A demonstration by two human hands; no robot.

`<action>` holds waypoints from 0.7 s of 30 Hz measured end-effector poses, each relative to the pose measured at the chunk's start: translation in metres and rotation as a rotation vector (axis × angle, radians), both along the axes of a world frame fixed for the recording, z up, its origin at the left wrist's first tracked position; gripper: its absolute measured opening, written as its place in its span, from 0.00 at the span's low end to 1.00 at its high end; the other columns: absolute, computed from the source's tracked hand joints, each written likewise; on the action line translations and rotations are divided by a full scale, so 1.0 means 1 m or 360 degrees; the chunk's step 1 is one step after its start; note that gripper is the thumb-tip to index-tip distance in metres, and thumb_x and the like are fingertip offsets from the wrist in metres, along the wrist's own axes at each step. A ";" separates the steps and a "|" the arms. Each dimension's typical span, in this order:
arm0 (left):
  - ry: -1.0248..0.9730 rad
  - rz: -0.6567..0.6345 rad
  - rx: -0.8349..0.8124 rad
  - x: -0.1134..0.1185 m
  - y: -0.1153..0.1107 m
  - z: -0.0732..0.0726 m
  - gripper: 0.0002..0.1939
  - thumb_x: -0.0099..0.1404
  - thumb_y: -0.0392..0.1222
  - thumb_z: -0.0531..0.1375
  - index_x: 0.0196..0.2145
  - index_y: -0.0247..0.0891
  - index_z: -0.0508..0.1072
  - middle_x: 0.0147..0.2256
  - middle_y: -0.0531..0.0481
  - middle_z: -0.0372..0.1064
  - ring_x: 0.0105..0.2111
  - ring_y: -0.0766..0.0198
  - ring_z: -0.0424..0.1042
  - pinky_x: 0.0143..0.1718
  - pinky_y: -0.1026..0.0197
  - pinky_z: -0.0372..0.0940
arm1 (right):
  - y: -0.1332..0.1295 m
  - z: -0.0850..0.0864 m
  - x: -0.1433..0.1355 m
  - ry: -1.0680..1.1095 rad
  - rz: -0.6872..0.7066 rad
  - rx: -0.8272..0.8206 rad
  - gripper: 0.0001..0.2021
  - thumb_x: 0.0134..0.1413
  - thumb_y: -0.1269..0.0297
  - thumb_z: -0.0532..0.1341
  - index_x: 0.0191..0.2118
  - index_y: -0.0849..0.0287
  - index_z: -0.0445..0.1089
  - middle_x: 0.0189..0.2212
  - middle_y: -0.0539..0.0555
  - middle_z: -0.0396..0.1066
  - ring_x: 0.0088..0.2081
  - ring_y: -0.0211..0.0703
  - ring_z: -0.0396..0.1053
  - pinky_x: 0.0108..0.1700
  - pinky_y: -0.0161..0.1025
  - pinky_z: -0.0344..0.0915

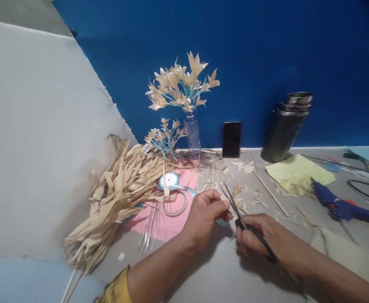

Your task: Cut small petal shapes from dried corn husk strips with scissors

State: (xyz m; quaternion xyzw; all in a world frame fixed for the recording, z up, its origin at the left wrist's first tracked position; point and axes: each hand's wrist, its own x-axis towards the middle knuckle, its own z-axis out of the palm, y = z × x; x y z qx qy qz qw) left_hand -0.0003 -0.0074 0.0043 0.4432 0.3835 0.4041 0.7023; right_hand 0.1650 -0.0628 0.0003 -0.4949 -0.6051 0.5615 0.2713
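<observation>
My right hand [263,235] grips a pair of scissors [233,202] by the dark handles, their blades slightly apart and pointing up and away. Just left of the blades, my left hand [203,216] is closed in a pinch; what lies between its fingertips is too small to make out. A light blue tape [187,190] runs from a blue-and-white spool [169,181] toward the back of my left hand. Below the spool lies a pale ring [174,203] on pink paper [154,225], beside thin wires [149,231].
Dried husks [118,189] are piled at left. Behind stand husk flowers [184,80] in a clear bottle [192,136], a smaller flower bunch [165,136], a phone [231,139] and a dark flask [285,128]. Yellow paper [301,170] and a blue glue gun [342,204] lie right, near scraps.
</observation>
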 end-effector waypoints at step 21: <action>0.0115 -0.0053 0.0059 -0.002 -0.001 0.008 0.07 0.51 0.38 0.63 0.22 0.38 0.66 0.20 0.49 0.70 0.21 0.66 0.67 0.28 0.63 0.61 | -0.002 0.002 0.005 -0.0170 0.0089 -0.0038 0.25 0.55 0.42 0.59 0.20 0.58 0.64 0.17 0.50 0.64 0.22 0.36 0.57 0.25 0.35 0.51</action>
